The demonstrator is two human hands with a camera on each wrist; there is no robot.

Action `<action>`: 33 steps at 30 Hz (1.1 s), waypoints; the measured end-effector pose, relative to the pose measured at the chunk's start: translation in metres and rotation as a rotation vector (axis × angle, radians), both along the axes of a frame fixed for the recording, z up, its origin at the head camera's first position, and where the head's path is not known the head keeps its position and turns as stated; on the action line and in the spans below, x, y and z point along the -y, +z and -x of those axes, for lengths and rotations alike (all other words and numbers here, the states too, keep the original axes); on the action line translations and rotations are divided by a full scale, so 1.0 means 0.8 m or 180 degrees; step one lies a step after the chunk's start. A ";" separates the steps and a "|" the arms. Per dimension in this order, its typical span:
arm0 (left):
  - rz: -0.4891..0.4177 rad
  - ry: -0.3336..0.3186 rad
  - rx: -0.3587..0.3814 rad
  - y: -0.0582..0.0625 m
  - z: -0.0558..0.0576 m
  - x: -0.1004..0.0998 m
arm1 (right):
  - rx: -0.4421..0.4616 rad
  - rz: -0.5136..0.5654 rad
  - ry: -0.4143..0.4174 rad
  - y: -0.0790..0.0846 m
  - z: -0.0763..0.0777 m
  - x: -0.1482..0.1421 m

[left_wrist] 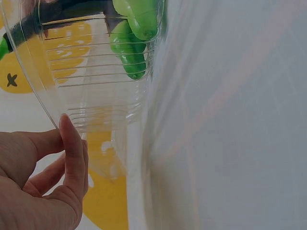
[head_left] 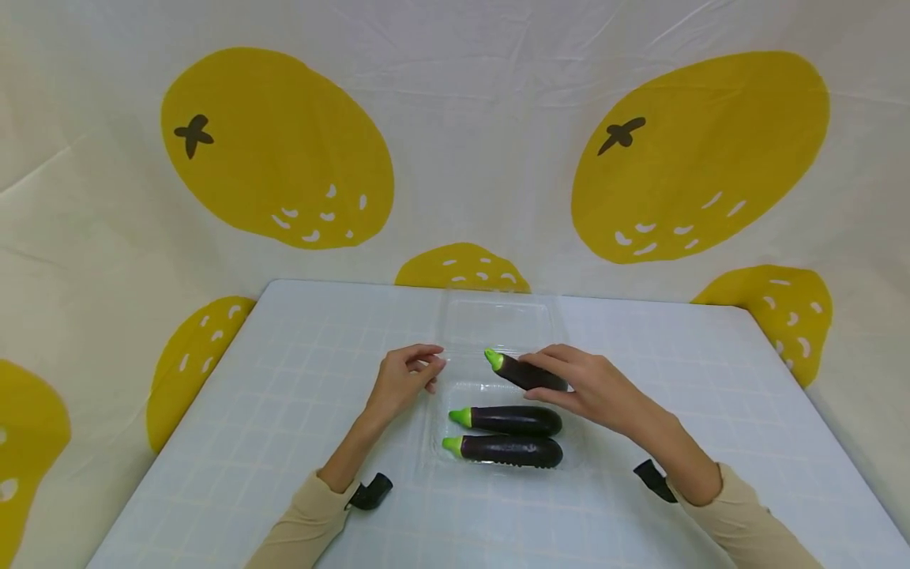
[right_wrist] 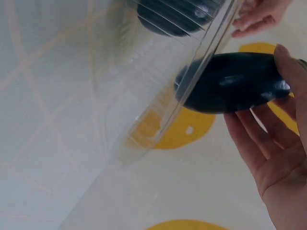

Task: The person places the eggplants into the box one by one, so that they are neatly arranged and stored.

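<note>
Left hand (head_left: 405,382), left of mid-desk (head_left: 284,411): fingers narrow, thumb and finger pinching the rim of the clear container (head_left: 430,442). Container lies open around mid-desk, its lid (head_left: 498,318) folded back toward the far edge. Inside, near eggplant (head_left: 513,451) and middle eggplant (head_left: 517,420) lie side by side, roughly parallel to the near edge, green tips toward the left edge. Third eggplant (head_left: 522,372) is tilted over the container's far part, tip also leftward. Right hand (head_left: 597,389), at its blunt end, holds it between thumb and fingers.
</note>
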State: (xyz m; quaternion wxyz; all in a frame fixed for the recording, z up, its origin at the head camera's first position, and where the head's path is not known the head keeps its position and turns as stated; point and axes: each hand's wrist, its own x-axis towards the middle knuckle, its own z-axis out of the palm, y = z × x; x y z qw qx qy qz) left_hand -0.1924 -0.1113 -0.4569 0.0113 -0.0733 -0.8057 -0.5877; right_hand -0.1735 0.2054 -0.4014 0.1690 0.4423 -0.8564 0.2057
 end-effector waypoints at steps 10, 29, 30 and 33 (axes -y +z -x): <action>-0.0060 -0.0028 -0.0015 0.001 0.001 0.001 | -0.0100 -0.0181 0.0204 -0.016 0.010 0.010; -0.0046 -0.0020 0.0024 0.004 -0.002 0.000 | 0.0305 -0.0485 0.0100 -0.031 0.017 0.025; -0.0052 -0.0018 0.0023 0.004 -0.002 0.000 | 0.0341 -0.0492 0.0081 -0.031 0.018 0.026; -0.0056 -0.0007 0.0021 0.003 -0.001 -0.001 | 0.0447 -0.0509 0.0029 -0.033 0.019 0.030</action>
